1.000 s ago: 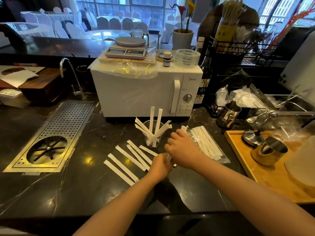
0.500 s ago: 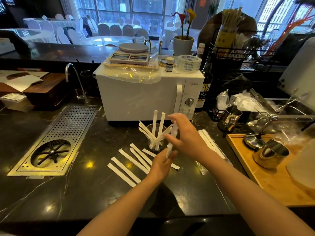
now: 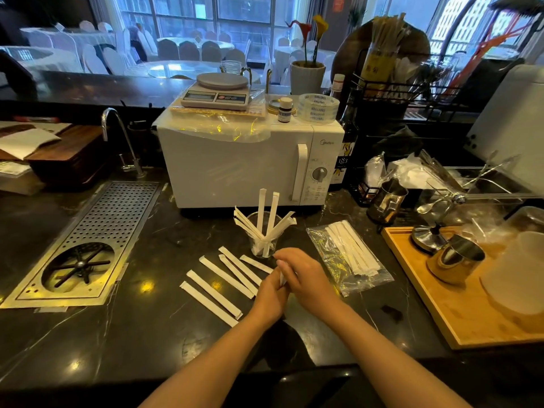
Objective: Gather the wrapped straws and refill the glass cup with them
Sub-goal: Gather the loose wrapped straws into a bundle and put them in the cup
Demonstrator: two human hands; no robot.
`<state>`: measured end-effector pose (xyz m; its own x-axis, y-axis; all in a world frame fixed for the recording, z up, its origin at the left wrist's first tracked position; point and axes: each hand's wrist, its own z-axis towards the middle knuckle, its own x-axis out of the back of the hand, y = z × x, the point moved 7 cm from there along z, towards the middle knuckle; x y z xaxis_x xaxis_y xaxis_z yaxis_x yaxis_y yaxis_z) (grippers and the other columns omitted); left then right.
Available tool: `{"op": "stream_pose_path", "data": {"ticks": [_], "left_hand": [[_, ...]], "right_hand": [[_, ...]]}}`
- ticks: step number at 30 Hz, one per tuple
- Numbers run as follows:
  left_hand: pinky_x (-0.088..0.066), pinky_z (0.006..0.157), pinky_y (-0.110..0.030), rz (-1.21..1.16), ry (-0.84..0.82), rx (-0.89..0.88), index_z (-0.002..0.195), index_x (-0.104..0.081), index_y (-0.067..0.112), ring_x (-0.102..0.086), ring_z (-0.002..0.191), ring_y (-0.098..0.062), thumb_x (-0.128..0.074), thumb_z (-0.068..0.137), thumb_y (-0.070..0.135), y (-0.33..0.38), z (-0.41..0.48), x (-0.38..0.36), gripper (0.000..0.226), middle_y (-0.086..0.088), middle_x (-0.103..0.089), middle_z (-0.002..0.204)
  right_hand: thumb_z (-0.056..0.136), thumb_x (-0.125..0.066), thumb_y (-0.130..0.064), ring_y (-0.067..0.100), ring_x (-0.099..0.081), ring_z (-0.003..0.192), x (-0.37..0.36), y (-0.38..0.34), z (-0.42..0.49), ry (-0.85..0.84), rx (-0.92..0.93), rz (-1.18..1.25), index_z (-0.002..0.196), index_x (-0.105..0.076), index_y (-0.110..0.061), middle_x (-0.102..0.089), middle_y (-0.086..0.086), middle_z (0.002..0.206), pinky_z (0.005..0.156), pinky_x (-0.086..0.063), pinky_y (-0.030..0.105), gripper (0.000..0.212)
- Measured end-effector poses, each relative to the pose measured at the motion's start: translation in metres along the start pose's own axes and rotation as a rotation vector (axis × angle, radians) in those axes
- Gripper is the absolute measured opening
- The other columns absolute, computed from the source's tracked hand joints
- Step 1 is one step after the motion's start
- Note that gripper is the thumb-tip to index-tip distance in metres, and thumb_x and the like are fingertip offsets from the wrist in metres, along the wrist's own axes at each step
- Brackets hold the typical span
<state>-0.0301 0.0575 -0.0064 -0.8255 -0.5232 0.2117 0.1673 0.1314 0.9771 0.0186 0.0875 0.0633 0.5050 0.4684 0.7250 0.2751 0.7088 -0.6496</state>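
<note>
A clear glass cup [image 3: 263,245] stands on the dark counter in front of the microwave, with several white wrapped straws [image 3: 260,214] fanned out of it. Several more wrapped straws [image 3: 223,285] lie flat on the counter, left of and below the cup. My left hand [image 3: 270,294] and my right hand [image 3: 304,278] meet just below the cup. Both close around a single wrapped straw [image 3: 282,275], of which only a short white piece shows between the fingers. A clear plastic bag [image 3: 347,256] right of my hands holds more wrapped straws.
A white microwave [image 3: 235,169] stands behind the cup. A perforated metal drain tray [image 3: 88,245] is set into the counter at the left, with a tap behind it. At the right a wooden tray [image 3: 459,313] carries metal cups, and a steel pitcher [image 3: 385,201] stands nearby.
Half a second ago my right hand held a straw raised beside the cup. Both hands have since come down to the counter, below the cup, and closed together around a straw.
</note>
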Motion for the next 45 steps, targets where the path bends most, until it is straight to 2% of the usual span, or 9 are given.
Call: {"op": "stream_pose_path", "data": {"ticks": [7, 13, 19, 23, 27, 33, 36, 39, 45], "left_hand": [[-0.046, 0.063, -0.001, -0.006, 0.005, 0.015, 0.122, -0.046, -0.011, -0.052, 0.085, -0.002, -0.032, 0.096, 0.0, -0.011, -0.002, 0.0, 0.032, 0.008, -0.052, 0.092], [-0.049, 0.057, -0.006, -0.102, 0.052, 0.103, 0.079, -0.053, 0.014, -0.056, 0.073, -0.006, -0.032, 0.096, 0.0, -0.013, -0.001, 0.004, 0.03, -0.002, -0.054, 0.075], [-0.048, 0.062, -0.014, -0.106, 0.136, 0.083, 0.086, -0.056, 0.014, -0.056, 0.074, -0.008, -0.035, 0.096, 0.007, 0.004, -0.004, 0.024, 0.025, 0.002, -0.057, 0.075], [-0.039, 0.049, -0.011, 0.001, 0.255, 0.086, 0.09, -0.054, 0.014, -0.047, 0.062, -0.006, -0.037, 0.097, 0.019, 0.01, -0.005, 0.059, 0.019, 0.006, -0.05, 0.068], [-0.037, 0.064, -0.03, 0.056, 0.409, 0.31, 0.094, -0.057, 0.002, -0.048, 0.07, -0.02, -0.04, 0.096, 0.018, -0.02, -0.009, 0.105, 0.023, -0.008, -0.051, 0.074], [-0.041, 0.07, -0.038, -0.002, 0.525, 0.639, 0.11, -0.058, -0.007, -0.058, 0.086, -0.037, -0.045, 0.091, 0.013, -0.07, -0.034, 0.15, 0.031, -0.024, -0.059, 0.091], [-0.052, 0.08, -0.046, 0.0, 0.562, 0.7, 0.104, -0.06, -0.008, -0.064, 0.087, -0.041, -0.044, 0.088, 0.005, -0.079, -0.043, 0.161, 0.026, -0.022, -0.064, 0.088], [-0.053, 0.08, -0.042, 0.029, 0.593, 0.749, 0.103, -0.059, -0.007, -0.054, 0.056, -0.024, -0.042, 0.088, 0.0, -0.083, -0.048, 0.168, 0.023, -0.017, -0.064, 0.082], [-0.052, 0.088, -0.043, 0.047, 0.601, 0.78, 0.109, -0.055, -0.008, -0.064, 0.085, -0.034, -0.043, 0.09, 0.003, -0.088, -0.046, 0.17, 0.025, -0.015, -0.062, 0.076]], "right_hand": [[0.096, -0.036, -0.02, 0.02, -0.047, 0.128, -0.015, 0.007, -0.008, -0.025, -0.057, 0.028, 0.134, -0.044, -0.005, -0.05, 0.012, 0.138, 0.098, -0.027, 0.011, 0.041], [0.098, -0.038, -0.016, 0.016, -0.043, 0.13, -0.017, 0.002, -0.008, -0.042, -0.071, 0.064, 0.137, -0.039, -0.008, -0.045, 0.009, 0.142, 0.097, -0.026, 0.009, 0.041], [0.096, -0.042, -0.021, 0.018, -0.041, 0.132, -0.013, -0.013, 0.007, -0.039, -0.1, 0.183, 0.14, -0.035, -0.011, -0.043, 0.008, 0.143, 0.106, -0.033, 0.024, 0.045], [0.094, -0.045, -0.024, 0.021, -0.041, 0.128, -0.012, -0.01, 0.024, -0.041, -0.182, 0.216, 0.14, -0.031, -0.011, -0.04, 0.009, 0.143, 0.105, -0.037, 0.033, 0.05], [0.088, -0.056, -0.021, 0.028, -0.042, 0.127, -0.023, 0.029, 0.037, -0.106, -0.388, 0.14, 0.135, -0.037, -0.008, -0.038, 0.015, 0.141, 0.102, -0.037, 0.035, 0.052], [0.084, -0.059, -0.027, 0.036, -0.042, 0.126, -0.052, 0.085, 0.035, -0.334, -0.634, -0.157, 0.131, -0.038, -0.003, -0.038, 0.019, 0.14, 0.101, -0.041, 0.041, 0.057], [0.084, -0.059, -0.032, 0.037, -0.039, 0.128, -0.059, 0.092, 0.037, -0.371, -0.675, -0.237, 0.133, -0.036, -0.004, -0.038, 0.019, 0.141, 0.103, -0.04, 0.044, 0.061], [0.085, -0.056, -0.033, 0.036, -0.039, 0.129, -0.068, 0.092, 0.04, -0.404, -0.707, -0.258, 0.133, -0.037, -0.003, -0.039, 0.018, 0.141, 0.105, -0.04, 0.044, 0.06], [0.085, -0.054, -0.034, 0.035, -0.038, 0.129, -0.084, 0.083, 0.044, -0.423, -0.739, -0.231, 0.133, -0.037, -0.002, -0.037, 0.017, 0.142, 0.104, -0.039, 0.042, 0.061]]}}
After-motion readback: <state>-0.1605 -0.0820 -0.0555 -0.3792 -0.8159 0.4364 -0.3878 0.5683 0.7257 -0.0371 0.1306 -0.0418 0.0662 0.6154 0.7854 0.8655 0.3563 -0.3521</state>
